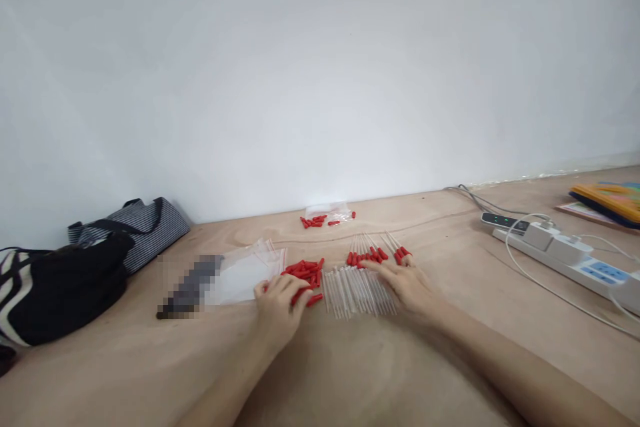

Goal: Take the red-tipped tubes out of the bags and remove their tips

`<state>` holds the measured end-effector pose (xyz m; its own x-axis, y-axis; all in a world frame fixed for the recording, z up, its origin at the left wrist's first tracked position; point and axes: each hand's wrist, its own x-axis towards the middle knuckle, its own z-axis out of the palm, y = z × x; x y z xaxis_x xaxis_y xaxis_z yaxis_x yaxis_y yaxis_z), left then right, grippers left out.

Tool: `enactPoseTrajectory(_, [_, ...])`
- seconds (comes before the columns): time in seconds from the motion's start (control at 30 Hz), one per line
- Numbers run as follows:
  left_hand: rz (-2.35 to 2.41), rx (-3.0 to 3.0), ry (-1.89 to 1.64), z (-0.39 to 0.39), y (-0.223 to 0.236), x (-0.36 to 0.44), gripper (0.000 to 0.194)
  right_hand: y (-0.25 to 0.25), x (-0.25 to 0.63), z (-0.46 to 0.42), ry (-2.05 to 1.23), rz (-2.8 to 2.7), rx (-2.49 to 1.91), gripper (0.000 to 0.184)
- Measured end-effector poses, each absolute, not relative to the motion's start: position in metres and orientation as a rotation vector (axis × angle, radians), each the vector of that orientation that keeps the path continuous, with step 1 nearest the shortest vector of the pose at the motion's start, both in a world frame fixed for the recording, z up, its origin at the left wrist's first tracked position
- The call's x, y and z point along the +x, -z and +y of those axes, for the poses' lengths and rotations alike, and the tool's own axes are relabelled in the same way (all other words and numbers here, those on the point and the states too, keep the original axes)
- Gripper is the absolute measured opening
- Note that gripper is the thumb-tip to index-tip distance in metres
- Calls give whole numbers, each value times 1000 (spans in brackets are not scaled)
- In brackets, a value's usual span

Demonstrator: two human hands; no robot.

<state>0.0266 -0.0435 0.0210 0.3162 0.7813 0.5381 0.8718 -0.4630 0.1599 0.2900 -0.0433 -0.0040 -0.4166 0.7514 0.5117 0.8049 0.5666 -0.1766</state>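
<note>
My left hand [278, 300] rests on the wooden surface with fingers curled over a pile of small red caps [305, 271], apparently pinching one. My right hand [403, 280] lies flat with fingers spread, touching red-capped thin clear tubes [373, 253] lined up in a row. Between the hands lies a bundle of uncapped clear tubes [353, 290]. A clear zip bag [245, 273] sits left of the cap pile.
A second small bag with loose red caps [325, 217] lies near the wall. Striped and black bags [90, 260] sit at left. A white power strip [565, 253] with cables and a colourful book [607, 200] are at right.
</note>
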Motion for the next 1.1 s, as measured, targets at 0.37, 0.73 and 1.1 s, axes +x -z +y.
enactPoseTrajectory(0.37, [-2316,-1978,607,-4,-27,-22,26,9,308,-25,-335,-1877,-1783,16])
enactPoseTrajectory(0.73, [-2281,-1940,692,-7,-33,-20,32,17,293,-24,-350,-1841,-1751,26])
enactPoseTrajectory(1.1, [-2011,-2078,802,-21,-25,0,28,19,302,-18,-353,-1810,-1791,17])
